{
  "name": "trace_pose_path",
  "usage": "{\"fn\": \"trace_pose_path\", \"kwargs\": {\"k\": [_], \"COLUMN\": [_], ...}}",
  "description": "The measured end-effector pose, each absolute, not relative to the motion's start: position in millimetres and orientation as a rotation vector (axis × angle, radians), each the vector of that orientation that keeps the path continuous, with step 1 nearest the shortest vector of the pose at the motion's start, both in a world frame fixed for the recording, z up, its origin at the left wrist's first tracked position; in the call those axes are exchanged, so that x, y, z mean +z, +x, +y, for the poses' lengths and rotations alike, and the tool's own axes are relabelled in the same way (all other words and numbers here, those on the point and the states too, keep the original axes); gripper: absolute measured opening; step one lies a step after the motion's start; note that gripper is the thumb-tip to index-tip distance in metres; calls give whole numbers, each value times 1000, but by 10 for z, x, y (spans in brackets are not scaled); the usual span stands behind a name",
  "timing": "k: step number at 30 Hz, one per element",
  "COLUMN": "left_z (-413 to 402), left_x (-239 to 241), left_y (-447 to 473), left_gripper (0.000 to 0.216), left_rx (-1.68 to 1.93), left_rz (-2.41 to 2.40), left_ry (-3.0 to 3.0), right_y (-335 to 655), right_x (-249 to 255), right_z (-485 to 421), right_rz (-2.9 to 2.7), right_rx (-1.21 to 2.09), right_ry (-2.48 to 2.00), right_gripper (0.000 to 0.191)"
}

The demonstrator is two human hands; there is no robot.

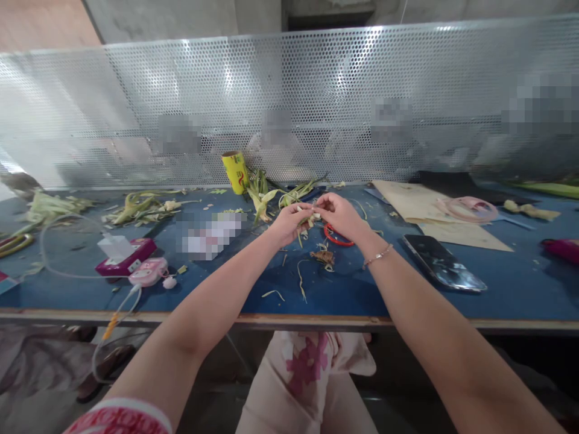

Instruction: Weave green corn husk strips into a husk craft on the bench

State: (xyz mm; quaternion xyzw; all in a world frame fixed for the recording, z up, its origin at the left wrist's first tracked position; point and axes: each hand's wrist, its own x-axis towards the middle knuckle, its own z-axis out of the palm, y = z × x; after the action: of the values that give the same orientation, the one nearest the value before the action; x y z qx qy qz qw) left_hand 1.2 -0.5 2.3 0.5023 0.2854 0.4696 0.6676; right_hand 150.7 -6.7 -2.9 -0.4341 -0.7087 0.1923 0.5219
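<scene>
My left hand (288,226) and my right hand (342,217) meet over the middle of the blue table (208,295). Between their pinched fingertips is a small piece of pale green corn husk (311,219), partly hidden by the fingers. A red loop (337,237) lies just below my right hand. On the table in front of my hands are a brown shrivelled scrap (324,259) and thin husk strips (301,280). Behind the fingers lies a heap of leafy husks (261,199).
A yellow tube (235,173) leans near the perforated metal screen (316,90). To the left are a purple power strip (143,246), a pink case (148,271) and husk piles (136,208). A phone (443,263), brown paper (407,202) and pink tape roll (473,209) lie right.
</scene>
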Motion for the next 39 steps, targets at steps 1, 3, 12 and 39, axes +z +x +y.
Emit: {"fn": "trace_pose_path", "kwargs": {"k": [1,3,12,39], "left_z": [0,10,26,-27], "left_x": [17,8,12,63], "left_y": [13,14,17,23], "left_gripper": [9,11,2,6], "left_rx": [1066,1075,1064,1107], "left_rz": [644,648,621,572], "left_ry": [1130,1124,1085,1048], "right_y": [1504,1495,1452,1451], "right_x": [-25,-15,28,38], "right_z": [-75,-97,-180,-148], "right_rz": [-1705,-1725,-1714,-1247], "right_rx": [434,366,121,1069], "right_ry": [-1039,-1040,-1048,-785], "right_gripper": [16,13,11,34]}}
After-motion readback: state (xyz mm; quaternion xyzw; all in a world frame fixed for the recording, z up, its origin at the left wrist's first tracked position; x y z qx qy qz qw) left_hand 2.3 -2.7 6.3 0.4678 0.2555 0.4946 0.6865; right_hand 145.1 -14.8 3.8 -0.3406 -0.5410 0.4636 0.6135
